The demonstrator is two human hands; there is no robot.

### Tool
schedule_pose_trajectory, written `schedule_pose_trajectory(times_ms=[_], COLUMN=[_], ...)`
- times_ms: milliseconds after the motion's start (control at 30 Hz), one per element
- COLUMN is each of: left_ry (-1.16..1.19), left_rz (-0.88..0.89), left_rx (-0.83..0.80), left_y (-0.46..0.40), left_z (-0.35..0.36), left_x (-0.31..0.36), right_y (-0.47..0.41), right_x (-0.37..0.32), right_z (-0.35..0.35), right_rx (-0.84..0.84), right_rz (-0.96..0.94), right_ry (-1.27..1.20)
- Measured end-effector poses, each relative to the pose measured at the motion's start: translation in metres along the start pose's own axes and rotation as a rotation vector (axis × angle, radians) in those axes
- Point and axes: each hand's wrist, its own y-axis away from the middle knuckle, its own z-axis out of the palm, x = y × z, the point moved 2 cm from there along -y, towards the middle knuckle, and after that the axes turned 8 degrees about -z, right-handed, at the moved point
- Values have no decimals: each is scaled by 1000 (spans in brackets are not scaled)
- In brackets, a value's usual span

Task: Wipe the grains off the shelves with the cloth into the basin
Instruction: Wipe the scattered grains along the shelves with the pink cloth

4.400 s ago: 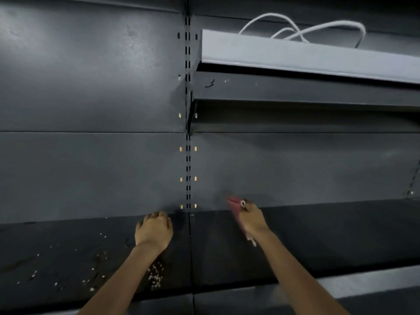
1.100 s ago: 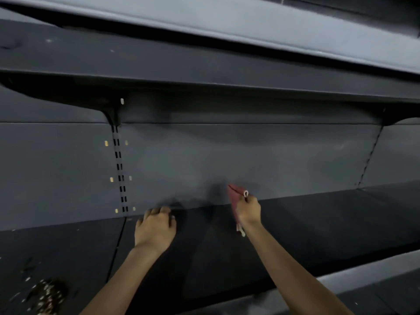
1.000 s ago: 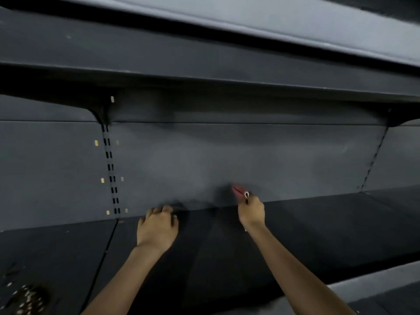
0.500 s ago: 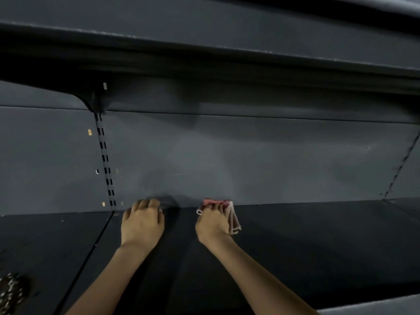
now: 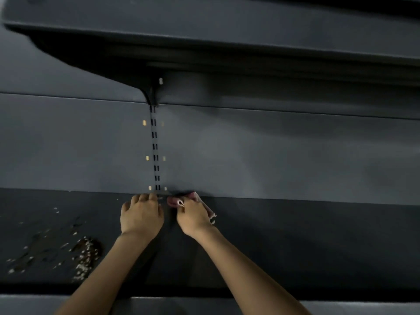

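Right hand (image 5: pixel 193 218) pinches the pink cloth (image 5: pixel 193 197) at the shelf (image 5: pixel 295 235) back edge, beside the slotted upright (image 5: pixel 155 155). Left hand (image 5: pixel 141 216) rests knuckles-up alongside; can't tell if it holds anything. Grains (image 5: pixel 85 253) piled front-left. Basin not visible. Next, likely: sweep leftward toward the pile.

Shop interior: dark metal gondola shelving, with a lower shelf (image 5: pixel 295 242) and an upper shelf (image 5: pixel 227 23) bracketed into a slotted upright (image 5: pixel 155 155) set between flat back panels (image 5: pixel 272 151), as used for retail display.
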Motion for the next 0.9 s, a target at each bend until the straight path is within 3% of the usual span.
schedule_pose_trajectory(times_ms=[167,533,667,767,900], left_ry=[-32,-51,-37,-27,-24], left_rz=[-45,-40,6,31,31], left_rx=[-16,-58,-56,-45,-18], left_y=[-6,-20,-22,-22,-19], left_z=[-17,-39,-43,-47,-50], left_x=[-57,-173,-200,-223,-241], right_y=[-8,-25,-30,-23,2], right_x=[-47,-143,-150,-149,-143], right_z=[36,118,123,102,83], right_rx=[37,-91,55,207,307], right_rz=[58,64,68,6,70], right_ry=[-102,-209,-205,-88,31])
